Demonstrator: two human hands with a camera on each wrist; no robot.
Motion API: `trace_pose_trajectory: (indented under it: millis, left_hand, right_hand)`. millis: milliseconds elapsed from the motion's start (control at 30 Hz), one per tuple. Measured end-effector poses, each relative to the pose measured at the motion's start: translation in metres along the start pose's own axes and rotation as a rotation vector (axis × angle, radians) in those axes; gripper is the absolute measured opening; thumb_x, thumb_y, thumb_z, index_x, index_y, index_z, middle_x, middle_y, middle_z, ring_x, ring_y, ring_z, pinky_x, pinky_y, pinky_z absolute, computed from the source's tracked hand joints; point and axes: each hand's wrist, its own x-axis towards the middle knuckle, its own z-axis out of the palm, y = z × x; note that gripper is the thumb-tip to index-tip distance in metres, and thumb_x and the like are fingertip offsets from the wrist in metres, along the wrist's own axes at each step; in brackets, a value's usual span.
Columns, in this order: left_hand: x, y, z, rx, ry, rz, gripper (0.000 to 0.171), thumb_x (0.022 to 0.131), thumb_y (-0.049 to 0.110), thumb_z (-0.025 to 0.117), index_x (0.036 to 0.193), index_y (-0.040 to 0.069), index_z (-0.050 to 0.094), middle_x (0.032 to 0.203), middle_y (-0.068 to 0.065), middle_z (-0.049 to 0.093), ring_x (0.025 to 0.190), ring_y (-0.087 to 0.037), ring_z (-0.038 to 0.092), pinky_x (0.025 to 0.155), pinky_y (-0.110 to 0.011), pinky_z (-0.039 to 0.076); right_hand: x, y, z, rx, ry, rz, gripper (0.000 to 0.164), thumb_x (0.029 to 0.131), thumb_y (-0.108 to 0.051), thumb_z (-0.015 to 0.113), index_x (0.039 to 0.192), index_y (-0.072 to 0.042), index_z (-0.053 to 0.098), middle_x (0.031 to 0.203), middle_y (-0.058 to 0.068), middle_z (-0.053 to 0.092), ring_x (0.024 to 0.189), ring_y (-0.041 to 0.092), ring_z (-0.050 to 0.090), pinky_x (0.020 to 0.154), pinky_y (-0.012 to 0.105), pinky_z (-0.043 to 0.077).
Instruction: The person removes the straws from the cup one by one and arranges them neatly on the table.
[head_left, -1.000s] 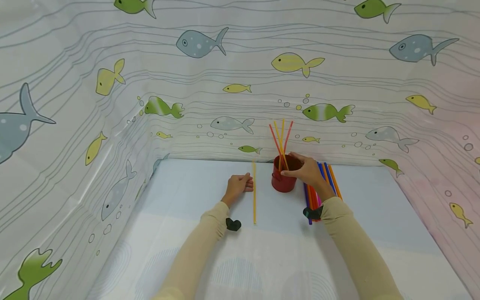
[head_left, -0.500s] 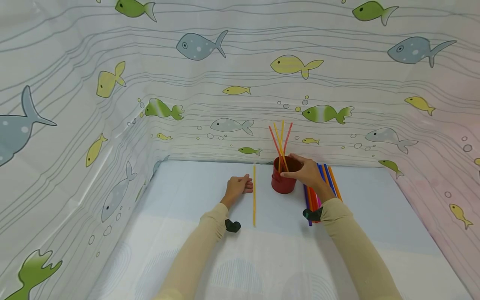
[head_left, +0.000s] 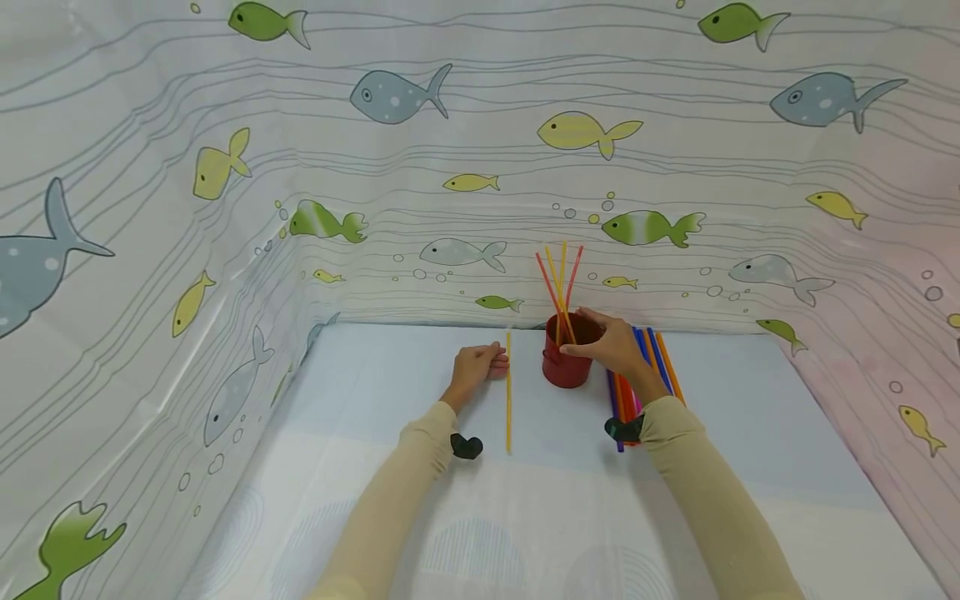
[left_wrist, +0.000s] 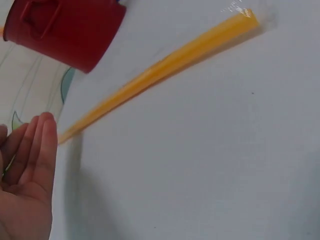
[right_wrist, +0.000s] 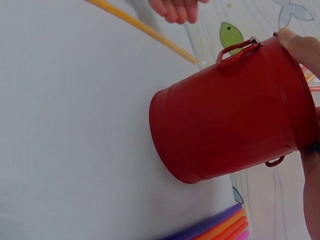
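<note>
The right hand [head_left: 617,343] grips the rim of a round, glossy red metal bucket [head_left: 567,367], its thumb on the near side and its fingers [right_wrist: 298,42] round the far side; with the bucket taken as the centre of a clock face in the head view, this hand comes in from three o'clock; the left hand [head_left: 474,369] lies at nine o'clock, its fingers loosely bent and holding nothing, the palm partly turned toward the bucket.

Just beside the left fingertips, between that hand and the bucket, a long, thin, yellow-orange straw [head_left: 508,400] lies on the surface, running from about twelve o'clock to six o'clock along its own length; whether the fingertips touch it I cannot tell; the bucket stands upright, with wire loops at its sides, and holds thin red and yellow straws [head_left: 556,283] that fan out between eleven and one o'clock.

At four o'clock, partly under the right forearm, lie straight, thicker purple, blue, orange, red and pink tubes [head_left: 626,398]; beyond the wrists run beige sleeves [head_left: 712,492]; all rests on a pale white surface [head_left: 375,367], with a white sheet printed with fish [head_left: 405,200] rising behind at twelve o'clock.
</note>
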Motion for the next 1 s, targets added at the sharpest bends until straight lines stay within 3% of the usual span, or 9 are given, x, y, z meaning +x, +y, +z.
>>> trace_pose_trajectory:
  millis: [167, 433, 733, 1000]
  left_hand:
    - [0.004, 0.022, 0.008, -0.027, -0.068, 0.045, 0.038, 0.100, 0.017, 0.057, 0.117, -0.017, 0.061, 0.107, -0.031, 0.066, 0.102, -0.042, 0.065, 0.088, -0.047, 0.054]
    - [0.012, 0.037, 0.028, 0.019, -0.044, 0.108, 0.032, 0.099, 0.024, 0.060, 0.111, -0.004, 0.070, 0.100, -0.017, 0.072, 0.090, -0.024, 0.072, 0.079, -0.034, 0.058]
    - [0.012, 0.034, 0.030, 0.051, -0.064, 0.095, 0.035, 0.099, 0.027, 0.060, 0.114, -0.004, 0.068, 0.104, -0.019, 0.071, 0.088, -0.019, 0.072, 0.078, -0.031, 0.058]
    - [0.015, 0.039, 0.034, 0.021, -0.063, 0.137, 0.032, 0.097, 0.024, 0.062, 0.110, -0.004, 0.070, 0.101, -0.018, 0.071, 0.088, -0.021, 0.072, 0.078, -0.031, 0.058]
  right_hand:
    - [0.000, 0.000, -0.002, 0.004, 0.006, -0.004, 0.091, 0.072, -0.045, 0.085, 0.148, -0.014, 0.044, 0.140, 0.009, 0.052, 0.124, 0.031, 0.046, 0.098, 0.050, 0.048]
    - [0.000, -0.001, -0.001, -0.001, 0.002, -0.011, 0.090, 0.074, -0.039, 0.086, 0.148, -0.012, 0.043, 0.141, 0.009, 0.051, 0.124, 0.030, 0.047, 0.099, 0.050, 0.048]
    - [-0.001, -0.001, 0.006, 0.021, 0.028, -0.083, 0.099, 0.071, -0.036, 0.088, 0.153, -0.017, 0.034, 0.151, 0.007, 0.041, 0.138, 0.034, 0.037, 0.102, 0.053, 0.044]
    - [0.000, -0.002, 0.003, 0.045, 0.013, -0.064, 0.098, 0.073, -0.034, 0.087, 0.152, -0.014, 0.034, 0.149, 0.009, 0.044, 0.138, 0.031, 0.038, 0.104, 0.052, 0.042]
